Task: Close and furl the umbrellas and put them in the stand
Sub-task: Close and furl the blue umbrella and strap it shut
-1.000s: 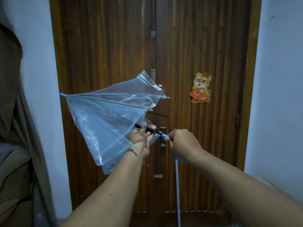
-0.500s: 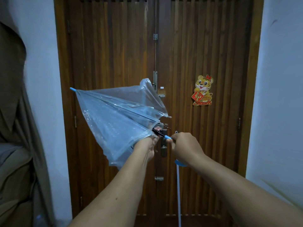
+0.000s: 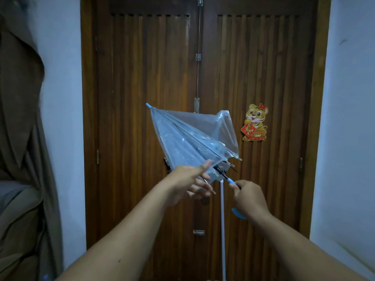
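Observation:
A clear plastic umbrella (image 3: 188,138) with a blue tip is held in front of the door, its canopy half folded and pointing up and to the left. My left hand (image 3: 190,179) pinches the lower edge of the canopy between thumb and fingers, near the black runner. My right hand (image 3: 248,197) is closed around the blue handle (image 3: 237,213), just below the shaft's blue collar. A pale strap (image 3: 223,230) hangs straight down from the umbrella toward the floor. No stand is in view.
A dark wooden double door (image 3: 142,98) fills the middle, with bolts along its centre seam and a tiger sticker (image 3: 255,122) on the right leaf. White walls flank it. A brown curtain (image 3: 20,98) and draped fabric hang at the left.
The canopy has folded in narrower and swung from pointing left to pointing up. The umbrella has shifted right. My left hand has slid to the canopy's lower edge.

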